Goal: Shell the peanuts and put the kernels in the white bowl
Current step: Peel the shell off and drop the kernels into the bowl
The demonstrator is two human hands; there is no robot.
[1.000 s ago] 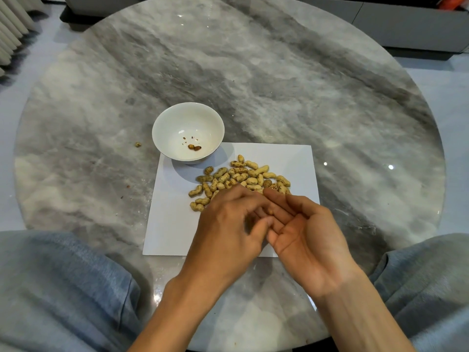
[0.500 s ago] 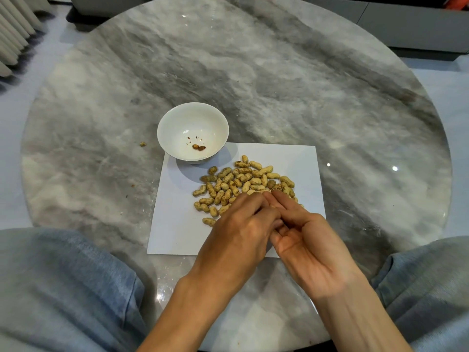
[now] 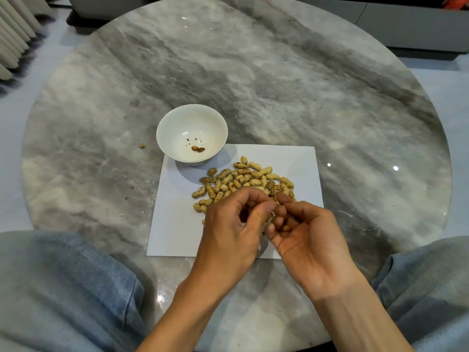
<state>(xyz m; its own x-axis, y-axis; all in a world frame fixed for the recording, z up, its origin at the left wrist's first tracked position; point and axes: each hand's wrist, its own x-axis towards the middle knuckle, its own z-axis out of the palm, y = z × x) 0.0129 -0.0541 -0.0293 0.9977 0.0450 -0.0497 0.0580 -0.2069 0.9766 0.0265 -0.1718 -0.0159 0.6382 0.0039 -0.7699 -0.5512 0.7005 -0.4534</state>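
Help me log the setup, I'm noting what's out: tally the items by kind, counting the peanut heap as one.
White bowl: 1
White paper sheet: 1
Peanut heap: 1
Kernels in bowl: 2
Hands: 2, left hand, right hand
Total: 7

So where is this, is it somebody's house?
Probably a home, maybe a living or dining room. A person sits at a round marble table shelling peanuts beside a white bowl, and there's a low grey cabinet behind.

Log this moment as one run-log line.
stage: shelling | left hand: pinches peanut | right hand: pinches peanut | white bowl: two kernels
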